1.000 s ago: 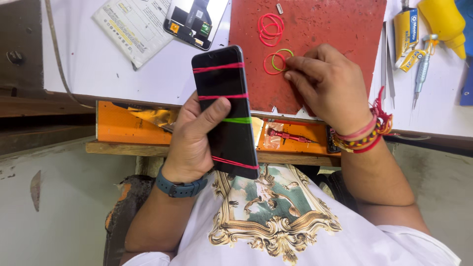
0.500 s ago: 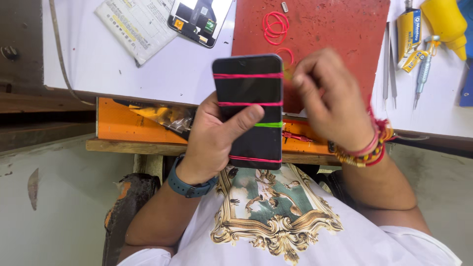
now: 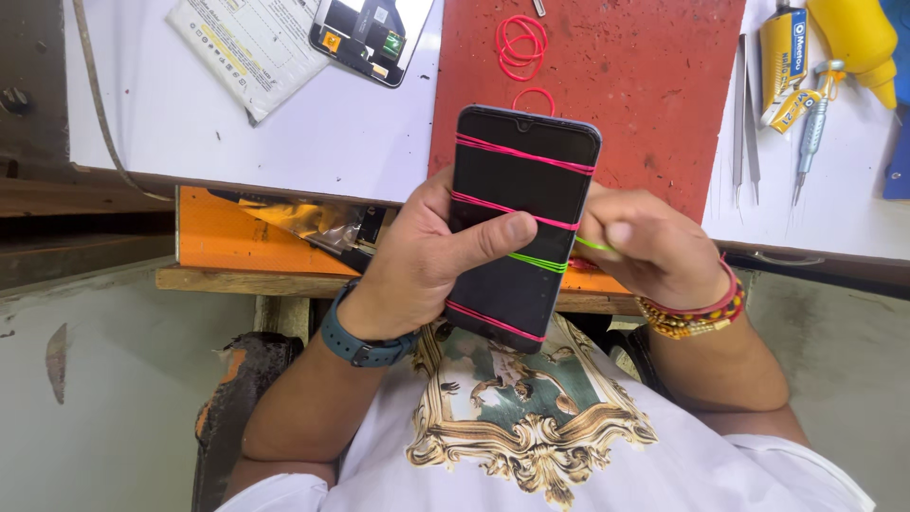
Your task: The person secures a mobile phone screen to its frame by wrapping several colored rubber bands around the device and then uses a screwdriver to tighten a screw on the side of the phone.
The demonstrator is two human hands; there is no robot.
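A black smartphone (image 3: 517, 190) is held upright over my lap, its dark screen facing me. Pink rubber bands and one green band (image 3: 538, 262) are wrapped across it. My left hand (image 3: 427, 265) grips the phone from the left, thumb lying over the screen. My right hand (image 3: 649, 248) is at the phone's right edge, fingers pinching the green band where it leaves the edge. Loose red rubber bands (image 3: 521, 45) lie on the red mat (image 3: 645, 85) beyond the phone.
The white table (image 3: 313, 133) carries a printed packet (image 3: 242, 47) and an opened phone part (image 3: 370, 33) at the back left. Tweezers (image 3: 744, 114), a screwdriver (image 3: 810, 128) and a yellow glue bottle (image 3: 853, 38) lie at the right. An orange drawer (image 3: 227, 237) hangs open under the table's edge.
My right hand left the loose bands on the red mat and came to the phone's right edge, pinching the green band. The phone was raised and turned more upright.
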